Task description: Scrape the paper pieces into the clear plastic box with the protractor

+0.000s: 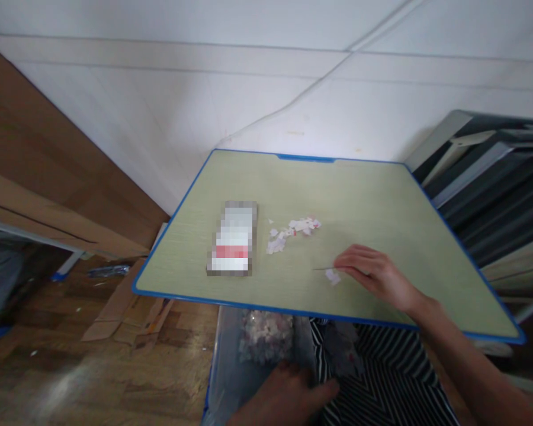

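In the head view, the right hand (382, 275) has its grip clamped on a thin stick (322, 269) above the tabletop (359, 195), a white scrap (333, 277) just beside its fingertips. The left hand (288, 390) is by a bin (231, 346); I cannot tell its grip's state.

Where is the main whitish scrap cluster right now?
In the head view, the scrap cluster lies on the tabletop, right of the pixelated rectangular object and left of the right hand.
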A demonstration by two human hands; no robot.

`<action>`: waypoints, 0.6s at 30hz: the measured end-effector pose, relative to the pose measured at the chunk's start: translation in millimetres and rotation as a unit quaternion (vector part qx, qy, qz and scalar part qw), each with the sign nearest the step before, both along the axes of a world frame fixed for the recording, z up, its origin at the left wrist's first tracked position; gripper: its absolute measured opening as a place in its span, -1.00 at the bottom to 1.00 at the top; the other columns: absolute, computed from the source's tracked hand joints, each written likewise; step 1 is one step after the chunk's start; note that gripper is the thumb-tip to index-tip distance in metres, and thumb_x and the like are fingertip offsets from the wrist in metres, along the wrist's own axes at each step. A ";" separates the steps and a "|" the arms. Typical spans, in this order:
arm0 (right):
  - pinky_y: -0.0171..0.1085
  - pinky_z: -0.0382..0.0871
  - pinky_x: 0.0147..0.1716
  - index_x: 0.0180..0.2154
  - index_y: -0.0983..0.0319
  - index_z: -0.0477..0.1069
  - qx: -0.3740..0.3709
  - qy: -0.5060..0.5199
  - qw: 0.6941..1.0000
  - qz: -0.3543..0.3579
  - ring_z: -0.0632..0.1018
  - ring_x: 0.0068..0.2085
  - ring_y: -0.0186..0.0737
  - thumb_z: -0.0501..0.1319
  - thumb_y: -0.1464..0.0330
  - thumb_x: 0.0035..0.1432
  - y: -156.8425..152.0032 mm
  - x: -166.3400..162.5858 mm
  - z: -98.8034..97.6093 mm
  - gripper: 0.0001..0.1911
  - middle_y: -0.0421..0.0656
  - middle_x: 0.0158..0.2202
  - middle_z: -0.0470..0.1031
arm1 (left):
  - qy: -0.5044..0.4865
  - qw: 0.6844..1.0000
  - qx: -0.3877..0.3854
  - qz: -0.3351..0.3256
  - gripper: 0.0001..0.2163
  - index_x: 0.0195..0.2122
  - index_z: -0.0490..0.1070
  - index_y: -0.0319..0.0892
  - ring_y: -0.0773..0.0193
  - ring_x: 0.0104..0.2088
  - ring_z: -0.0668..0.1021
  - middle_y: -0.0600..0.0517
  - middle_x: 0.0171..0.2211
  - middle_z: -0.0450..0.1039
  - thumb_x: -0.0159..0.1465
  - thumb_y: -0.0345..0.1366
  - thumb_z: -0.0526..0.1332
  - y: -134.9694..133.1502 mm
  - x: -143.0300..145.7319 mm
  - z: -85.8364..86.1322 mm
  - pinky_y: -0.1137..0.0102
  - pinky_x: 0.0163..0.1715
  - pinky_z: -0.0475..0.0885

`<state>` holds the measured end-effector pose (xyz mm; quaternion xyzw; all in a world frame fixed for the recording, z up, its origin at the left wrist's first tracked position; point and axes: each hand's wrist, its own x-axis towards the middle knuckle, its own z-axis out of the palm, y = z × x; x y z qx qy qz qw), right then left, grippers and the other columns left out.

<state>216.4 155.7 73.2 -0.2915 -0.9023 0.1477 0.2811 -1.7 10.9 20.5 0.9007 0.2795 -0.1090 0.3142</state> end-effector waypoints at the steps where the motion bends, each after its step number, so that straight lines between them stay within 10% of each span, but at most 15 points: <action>1: -0.28 0.45 -0.35 -0.28 0.24 0.47 -0.008 -0.001 1.000 0.006 0.53 -0.31 -0.26 0.10 0.43 0.28 -8.4 2.8 0.5 -0.83 -0.12 -0.37 0.57 | 0.000 1.000 -0.004 0.003 -0.58 0.17 0.20 -0.10 0.04 -0.21 0.54 -0.09 -0.20 0.48 0.31 -0.36 0.22 -0.2 -0.6 0.9 0.28 -0.26 0.43; 18: -0.27 0.49 -0.33 -0.12 0.15 0.47 -0.065 -0.006 0.997 -0.038 0.58 -0.25 -0.21 0.14 0.43 0.24 -92.5 47.9 13.0 -0.80 -0.12 -0.29 0.60 | -0.032 0.995 -0.060 0.071 -0.47 0.18 0.21 -0.06 0.04 -0.15 0.49 -0.08 -0.14 0.44 0.17 -0.53 0.15 -4.1 -5.5 6.6 0.28 -0.20 0.39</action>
